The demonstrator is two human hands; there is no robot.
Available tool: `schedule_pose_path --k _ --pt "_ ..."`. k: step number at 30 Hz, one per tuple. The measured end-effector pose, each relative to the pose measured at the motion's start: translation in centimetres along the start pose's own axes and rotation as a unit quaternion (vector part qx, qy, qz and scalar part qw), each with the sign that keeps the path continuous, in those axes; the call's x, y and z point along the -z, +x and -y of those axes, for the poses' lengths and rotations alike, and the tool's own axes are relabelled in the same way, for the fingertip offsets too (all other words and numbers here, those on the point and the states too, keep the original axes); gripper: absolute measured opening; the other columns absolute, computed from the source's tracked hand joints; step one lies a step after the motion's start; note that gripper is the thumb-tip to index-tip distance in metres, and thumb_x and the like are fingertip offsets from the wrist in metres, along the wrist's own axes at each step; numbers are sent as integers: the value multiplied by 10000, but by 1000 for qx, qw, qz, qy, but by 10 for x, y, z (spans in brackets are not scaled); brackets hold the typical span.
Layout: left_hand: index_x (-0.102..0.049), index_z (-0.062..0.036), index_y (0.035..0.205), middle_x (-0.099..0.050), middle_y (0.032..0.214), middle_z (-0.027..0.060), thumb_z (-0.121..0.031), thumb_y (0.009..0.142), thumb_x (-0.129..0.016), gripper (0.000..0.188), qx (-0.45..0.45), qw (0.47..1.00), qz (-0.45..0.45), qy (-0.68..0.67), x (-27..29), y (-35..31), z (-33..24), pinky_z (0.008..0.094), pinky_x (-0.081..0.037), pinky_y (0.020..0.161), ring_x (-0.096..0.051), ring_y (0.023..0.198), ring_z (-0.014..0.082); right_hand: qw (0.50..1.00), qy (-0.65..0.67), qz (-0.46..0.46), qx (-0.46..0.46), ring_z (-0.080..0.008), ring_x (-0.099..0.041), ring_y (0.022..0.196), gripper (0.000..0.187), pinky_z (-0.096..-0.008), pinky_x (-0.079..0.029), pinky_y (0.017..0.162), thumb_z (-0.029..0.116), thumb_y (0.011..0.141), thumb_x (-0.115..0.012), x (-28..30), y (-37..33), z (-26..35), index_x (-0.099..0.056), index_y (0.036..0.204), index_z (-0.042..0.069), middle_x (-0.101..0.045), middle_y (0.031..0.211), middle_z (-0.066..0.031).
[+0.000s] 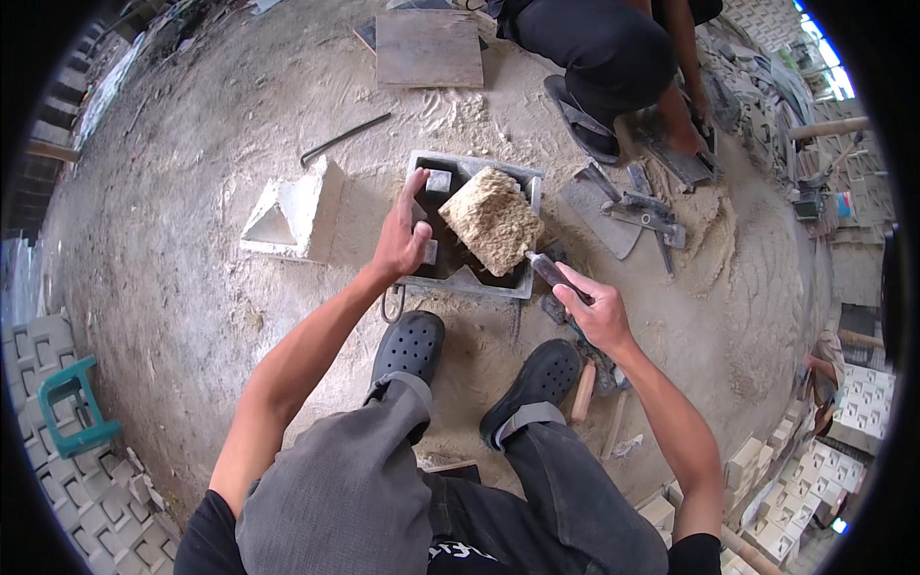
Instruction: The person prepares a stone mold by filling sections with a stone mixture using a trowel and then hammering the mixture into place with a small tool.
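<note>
My right hand (596, 311) grips the dark handle of a trowel (548, 269), whose blade is hidden under a heap of damp, sandy mix (494, 220). The loaded trowel is over a grey rectangular mould (526, 278) with dark hollows and light blocks inside. At the mould's left side, my left hand (402, 238) is open, fingers stretched upright and thumb apart, holding nothing. Whether it touches the rim I cannot tell. Left of the mould lies a pale cast block (297, 213) with a pointed hollow in its face.
A bent metal rod (345, 139) and a wooden board (429, 50) lie beyond the mould. At far right a person crouches, one hand (684, 140) on a metal mould. A flat blade (602, 211) and clamp-like tools (647, 211) lie nearby. A teal stool (75, 407) is at left.
</note>
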State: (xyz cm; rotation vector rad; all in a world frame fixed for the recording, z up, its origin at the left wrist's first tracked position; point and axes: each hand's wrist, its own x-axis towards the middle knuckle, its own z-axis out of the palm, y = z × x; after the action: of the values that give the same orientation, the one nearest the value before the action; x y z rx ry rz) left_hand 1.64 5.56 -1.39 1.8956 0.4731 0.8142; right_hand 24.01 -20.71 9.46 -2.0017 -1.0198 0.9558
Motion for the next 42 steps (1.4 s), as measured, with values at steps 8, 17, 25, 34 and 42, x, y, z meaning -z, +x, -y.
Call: schedule_pose_path --k 8,17,25,34,42 --pt "-368 55 1489 -477 1465 280 -663 995 -285 875 -21 994 21 107 -2 25 14 481 -214 1226 -405 1414 413 1000 -30 5 -9 -179 -665 930 458 -288 -516 799 344 955 -699 -15 10 -1 -661 1305 51 -704 1032 -133" --pt "-354 34 1506 -476 1468 275 -707 967 -308 917 -15 989 31 142 -5 22 15 471 -213 1230 -409 1412 407 997 -76 22 24 -316 -741 928 436 -358 -554 807 388 958 -670 -17 14 8 -685 1280 94 -724 1068 -219" --pt "-352 18 1513 -460 1479 278 -712 972 -292 911 13 992 22 125 -5 22 18 472 -238 1218 -381 1420 443 997 -67 11 39 -319 -743 850 418 -365 -558 766 385 954 -669 -25 22 15 -690 1279 123 -735 1000 -211" --pt "-317 66 1512 -386 1529 297 -695 1003 -195 924 35 997 -22 64 -3 27 30 461 -233 1208 -328 1455 443 996 -70 16 44 -192 -732 933 446 -318 -534 832 373 951 -682 -25 37 29 -674 1294 89 -745 1066 -188" --pt "-342 48 1510 -391 1534 282 -655 1024 -167 873 34 997 5 72 2 47 42 454 -174 1240 -302 1474 426 996 -63 18 66 -321 -742 818 426 -376 -554 760 368 935 -687 -24 52 29 -698 1248 79 -718 953 -248"
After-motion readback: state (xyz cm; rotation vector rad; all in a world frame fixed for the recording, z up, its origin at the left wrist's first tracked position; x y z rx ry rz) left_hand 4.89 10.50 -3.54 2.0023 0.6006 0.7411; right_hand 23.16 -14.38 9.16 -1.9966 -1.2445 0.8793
